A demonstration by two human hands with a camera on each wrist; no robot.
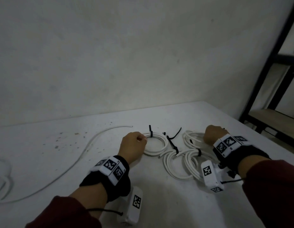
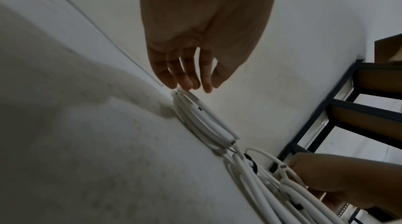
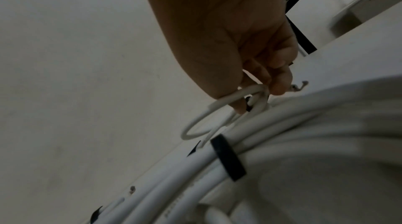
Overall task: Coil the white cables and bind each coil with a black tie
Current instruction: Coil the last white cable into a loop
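Several white cable coils lie on the white table (image 1: 159,203). My left hand (image 1: 142,139) (image 2: 191,88) touches the left rim of the left coil (image 1: 157,145) (image 2: 200,117) with relaxed fingertips; a black tie (image 1: 150,133) binds that coil. My right hand (image 1: 213,135) (image 3: 261,97) grips the strands of the far right coil (image 1: 191,139) (image 3: 208,119), fingers curled round them. Two front coils (image 1: 180,167) are bound with black ties (image 1: 198,152) (image 3: 228,159). Loose black ties (image 1: 173,136) lie between the back coils.
A long uncoiled white cable (image 1: 77,153) curves across the left of the table, and more white loops (image 1: 5,178) show at the left edge. A black metal shelf rack (image 1: 266,79) stands beyond the table's right corner. A bare wall rises behind the table.
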